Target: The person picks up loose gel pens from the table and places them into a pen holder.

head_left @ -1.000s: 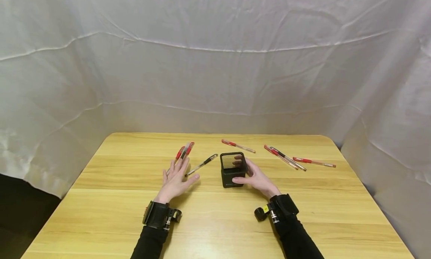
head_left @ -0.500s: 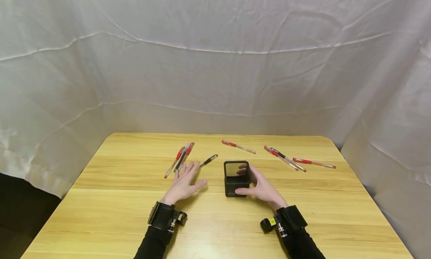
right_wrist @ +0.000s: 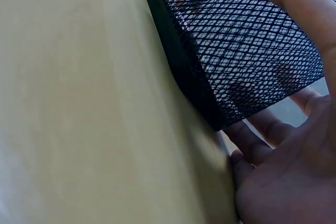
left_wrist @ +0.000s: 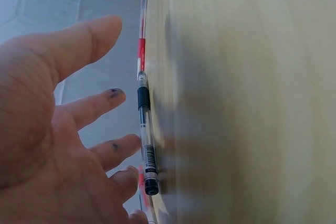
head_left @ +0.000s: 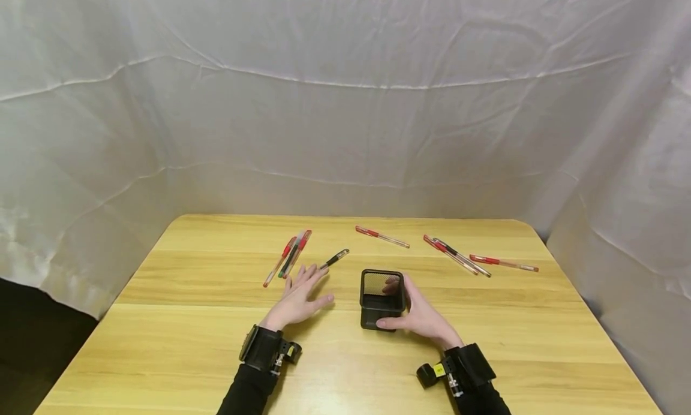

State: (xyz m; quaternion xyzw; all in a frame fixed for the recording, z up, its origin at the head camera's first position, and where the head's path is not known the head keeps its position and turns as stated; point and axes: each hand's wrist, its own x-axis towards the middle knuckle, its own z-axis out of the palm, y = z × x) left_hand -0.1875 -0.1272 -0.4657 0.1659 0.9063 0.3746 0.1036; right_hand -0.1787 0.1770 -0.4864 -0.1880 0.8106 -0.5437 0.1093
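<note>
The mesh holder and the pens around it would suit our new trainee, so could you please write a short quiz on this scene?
1. Which hand grips the mesh holder?

2. True or false: several pens are standing in the mesh holder.

3. Of these, which lies closest to the fingers of the left hand?
A) the red pen at the far right
B) the lone black pen
C) the red pen beyond the mesh holder

Key:
1. The right hand, with its thumb on the near side.
2. False; no pen shows inside it.
3. B
</note>
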